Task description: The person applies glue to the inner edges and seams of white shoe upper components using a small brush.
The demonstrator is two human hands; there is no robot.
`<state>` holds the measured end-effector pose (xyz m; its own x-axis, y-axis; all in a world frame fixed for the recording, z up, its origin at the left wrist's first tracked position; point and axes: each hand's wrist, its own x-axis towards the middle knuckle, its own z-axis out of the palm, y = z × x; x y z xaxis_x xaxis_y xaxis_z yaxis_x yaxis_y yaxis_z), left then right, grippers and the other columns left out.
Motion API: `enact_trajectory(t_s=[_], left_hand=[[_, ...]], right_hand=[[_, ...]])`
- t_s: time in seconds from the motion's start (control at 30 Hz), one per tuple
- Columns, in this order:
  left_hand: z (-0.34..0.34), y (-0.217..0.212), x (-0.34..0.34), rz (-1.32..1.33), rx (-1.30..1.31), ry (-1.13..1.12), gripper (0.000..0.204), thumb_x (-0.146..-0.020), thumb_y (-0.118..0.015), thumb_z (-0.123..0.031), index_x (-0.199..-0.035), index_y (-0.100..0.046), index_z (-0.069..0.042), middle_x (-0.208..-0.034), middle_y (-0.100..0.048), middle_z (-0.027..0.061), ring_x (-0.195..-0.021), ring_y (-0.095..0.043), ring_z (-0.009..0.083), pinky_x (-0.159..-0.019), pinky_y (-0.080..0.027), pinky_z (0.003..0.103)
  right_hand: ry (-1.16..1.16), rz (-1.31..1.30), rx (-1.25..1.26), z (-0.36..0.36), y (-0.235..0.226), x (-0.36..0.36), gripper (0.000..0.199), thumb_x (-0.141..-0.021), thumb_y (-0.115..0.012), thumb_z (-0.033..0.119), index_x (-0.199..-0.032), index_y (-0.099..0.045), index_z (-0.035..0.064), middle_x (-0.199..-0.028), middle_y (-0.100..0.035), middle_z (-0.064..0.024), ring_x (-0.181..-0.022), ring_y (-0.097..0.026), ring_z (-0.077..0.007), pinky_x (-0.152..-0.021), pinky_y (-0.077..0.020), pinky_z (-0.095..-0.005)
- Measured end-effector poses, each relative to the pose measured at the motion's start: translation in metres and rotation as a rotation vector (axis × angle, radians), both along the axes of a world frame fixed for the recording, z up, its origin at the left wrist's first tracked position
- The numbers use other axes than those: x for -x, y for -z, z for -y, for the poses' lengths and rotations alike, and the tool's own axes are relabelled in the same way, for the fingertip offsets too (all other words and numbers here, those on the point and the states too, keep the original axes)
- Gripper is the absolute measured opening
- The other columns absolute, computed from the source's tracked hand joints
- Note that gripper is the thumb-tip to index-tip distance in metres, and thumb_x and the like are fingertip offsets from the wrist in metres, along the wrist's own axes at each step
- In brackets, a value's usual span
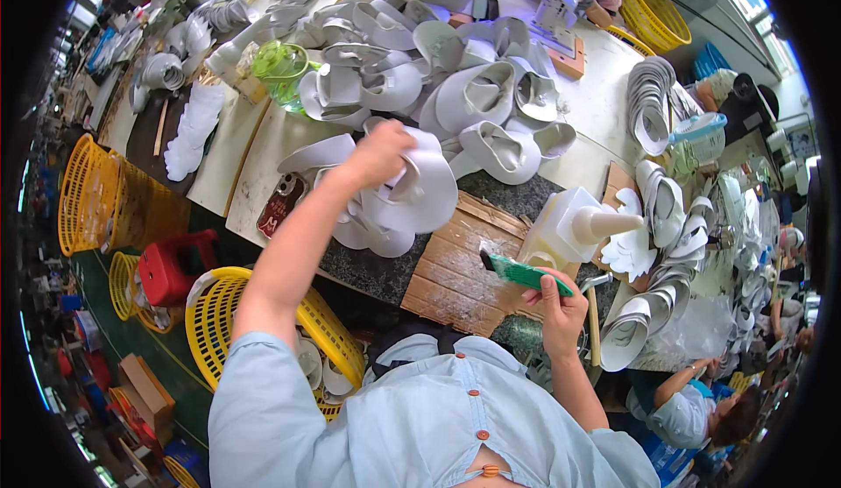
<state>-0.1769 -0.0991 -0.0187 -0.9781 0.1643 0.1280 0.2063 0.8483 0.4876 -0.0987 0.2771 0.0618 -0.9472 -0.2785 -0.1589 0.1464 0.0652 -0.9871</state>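
My left hand (383, 153) reaches into the heap, its fingers closed at the edge of a white shoe upper (429, 192); the fingertips are partly hidden. In my right hand (562, 314) is a green-handled brush (530, 275), its dark bristle end pointing left above a cardboard sheet (455, 269) smeared with white residue. Beside the brush stands a translucent white squeeze bottle (561, 229) with a long cone nozzle, holding some liquid. More white shoe uppers (477, 94) lie piled beyond my left hand.
A hammer (595, 321) lies right of my right hand. Stacked white pieces (653, 304) line the right side. A dark red can (282, 206) and green jug (282, 69) stand left. A yellow basket (208, 321) sits below the table. Other people work at far right and back.
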Motion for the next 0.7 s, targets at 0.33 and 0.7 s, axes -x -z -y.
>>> enact_trajectory(t_s=[0.33, 0.7], left_hand=[[0.052, -0.018, -0.053, 0.082, -0.804, -0.593, 0.034, -0.088, -0.045, 0.007, -0.118, -0.054, -0.005, -0.116, -0.06, 0.0055, -0.102, -0.056, 0.0145, -0.092, -0.043, 0.03], [0.122, -0.068, -0.077, -0.125, -1.513, -0.864, 0.025, -0.09, -0.05, -0.005, -0.114, -0.053, 0.0, -0.112, -0.061, 0.0114, -0.097, -0.061, 0.0227, -0.088, -0.051, 0.04]], right_hand=[[-0.336, -0.298, -0.056, 0.051, 0.03, 0.043, 0.019, -0.091, -0.061, 0.017, -0.094, -0.065, -0.0012, -0.097, -0.063, -0.0081, -0.083, -0.061, -0.0141, -0.07, -0.0484, -0.0261], [-1.216, -0.266, -0.635, 0.225, 0.129, 0.069, 0.041, -0.082, -0.063, 0.035, -0.086, -0.067, -0.0054, -0.108, -0.062, -0.024, -0.094, -0.061, -0.038, -0.084, -0.049, -0.0399]])
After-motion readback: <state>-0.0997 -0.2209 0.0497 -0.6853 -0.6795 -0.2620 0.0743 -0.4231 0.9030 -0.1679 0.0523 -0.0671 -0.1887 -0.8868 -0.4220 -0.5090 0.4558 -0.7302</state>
